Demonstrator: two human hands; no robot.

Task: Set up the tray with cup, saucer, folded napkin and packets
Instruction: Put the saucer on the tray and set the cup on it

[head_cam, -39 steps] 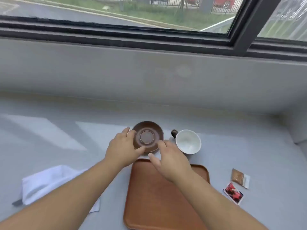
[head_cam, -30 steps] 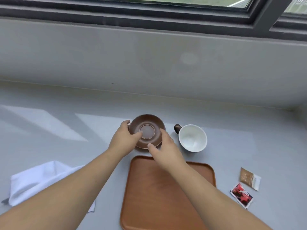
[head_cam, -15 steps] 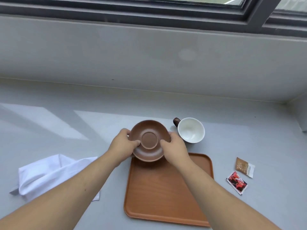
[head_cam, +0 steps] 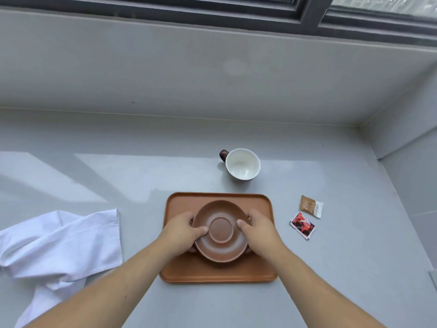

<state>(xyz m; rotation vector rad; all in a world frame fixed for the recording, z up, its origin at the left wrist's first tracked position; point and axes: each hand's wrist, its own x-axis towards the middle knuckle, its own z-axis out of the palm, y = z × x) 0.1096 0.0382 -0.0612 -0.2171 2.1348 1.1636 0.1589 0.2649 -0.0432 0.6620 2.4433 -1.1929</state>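
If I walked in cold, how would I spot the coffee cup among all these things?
Find the orange-brown tray in the middle of the grey counter, where both hands hold a brown saucer. Just beyond the tray's far edge, off it, stands the cup. It is the only white-lined bowl shape, brown outside, its dark handle pointing left.

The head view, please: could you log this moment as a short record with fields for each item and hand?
saucer: brown, over the tray, gripped on both sides; whether it rests on the tray is unclear
tray: orange-brown, on the counter
left hand: gripping the saucer's left rim
right hand: gripping the saucer's right rim
cup: empty, on the counter beyond the tray
napkin: white, crumpled, left of the tray
packets: two, right of the tray
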